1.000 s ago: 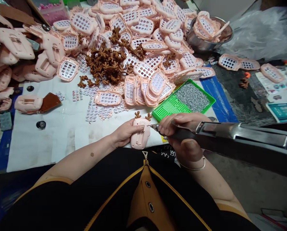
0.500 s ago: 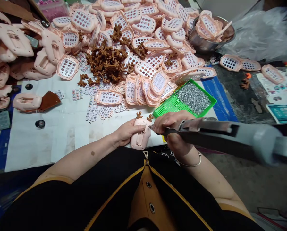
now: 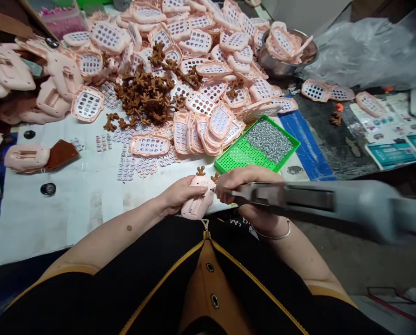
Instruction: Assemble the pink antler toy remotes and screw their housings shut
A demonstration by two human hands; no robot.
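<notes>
My left hand (image 3: 181,193) is closed around a pink toy phone casing (image 3: 194,206) at the table's front edge, its thumb lying across the back. The casing has brown antlers (image 3: 201,171) at its top and an open battery slot facing up. My right hand (image 3: 249,188) is wrapped round a grey power screwdriver (image 3: 305,197), held nearly level with its body reaching out to the right. The driver's tip meets the casing near its upper right corner; fingers partly hide that spot. Beyond the right hand lies a green tray (image 3: 225,160) with many small silver screws (image 3: 268,140).
A heap of pink casing fronts (image 3: 197,42) covers the back, with brown antler pieces (image 3: 145,95) on it. Button sheets (image 3: 127,167) lie in front. Pink back shells (image 3: 50,95) pile up at left. A metal bowl (image 3: 287,67) and clear plastic bag (image 3: 364,51) stand back right.
The view has shifted, so the table things sit slightly further left. The casing tilts a little more, and the driver still meets its upper right corner. Both hands keep their hold.
</notes>
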